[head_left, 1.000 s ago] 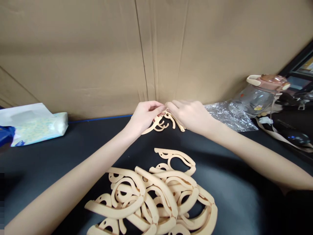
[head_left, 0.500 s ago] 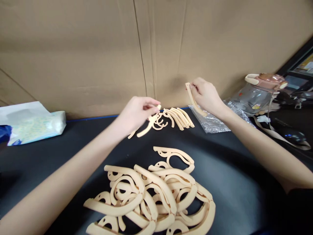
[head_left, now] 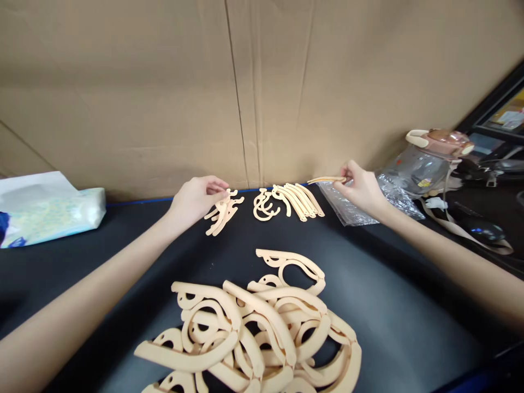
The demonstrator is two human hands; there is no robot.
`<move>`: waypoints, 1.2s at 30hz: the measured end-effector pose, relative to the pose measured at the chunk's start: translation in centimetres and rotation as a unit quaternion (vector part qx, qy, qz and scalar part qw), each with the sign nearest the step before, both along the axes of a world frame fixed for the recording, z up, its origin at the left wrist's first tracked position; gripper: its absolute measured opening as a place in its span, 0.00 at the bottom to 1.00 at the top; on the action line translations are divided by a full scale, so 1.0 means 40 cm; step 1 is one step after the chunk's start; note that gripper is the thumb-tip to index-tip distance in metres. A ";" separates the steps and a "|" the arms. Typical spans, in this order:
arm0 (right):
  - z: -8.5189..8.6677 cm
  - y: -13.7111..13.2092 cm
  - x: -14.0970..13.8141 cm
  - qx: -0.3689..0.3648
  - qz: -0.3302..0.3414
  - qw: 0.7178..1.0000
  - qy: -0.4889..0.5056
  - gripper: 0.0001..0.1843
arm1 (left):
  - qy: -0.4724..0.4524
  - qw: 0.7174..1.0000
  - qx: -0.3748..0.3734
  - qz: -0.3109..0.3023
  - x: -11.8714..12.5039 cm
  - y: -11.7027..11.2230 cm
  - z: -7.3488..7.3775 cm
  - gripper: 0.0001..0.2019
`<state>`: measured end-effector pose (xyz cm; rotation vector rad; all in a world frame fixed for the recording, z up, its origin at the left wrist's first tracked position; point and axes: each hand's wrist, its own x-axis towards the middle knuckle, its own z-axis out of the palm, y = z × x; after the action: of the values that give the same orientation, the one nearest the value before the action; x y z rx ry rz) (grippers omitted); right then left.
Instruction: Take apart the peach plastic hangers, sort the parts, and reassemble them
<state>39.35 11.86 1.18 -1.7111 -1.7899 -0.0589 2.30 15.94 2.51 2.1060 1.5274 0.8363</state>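
My left hand is at the left group of small cream plastic hanger parts. Its fingers and thumb are pinched at the upper end of one hanger part, which lies over the others. Out to the right, my right hand pinches one end of a slim curved cream hanger arm, held almost level above the table. Between the hands lie several hook-shaped hanger parts and a row of curved hanger arms. Nearer to me is a heap of folding hangers, overlapping one another.
A black table carries everything, with a cardboard wall behind it. A tissue pack is on the left. To the right are a clear plastic bag, a bottle with a pink lid and a black mouse.
My left hand has moved left and down, bringing its hanger part onto the left group. My right hand has lowered and shifted right, its hanger arm turning from steep to nearly level.
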 end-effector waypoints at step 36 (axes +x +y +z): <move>-0.041 0.005 -0.077 -0.092 0.051 0.943 -0.314 0.14 | 0.230 0.938 0.121 -0.229 0.161 -0.093 -0.069 0.29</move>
<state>36.29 12.08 -0.47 -1.8581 -2.4059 -0.4518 8.74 12.23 -0.26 2.8349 1.0754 0.3899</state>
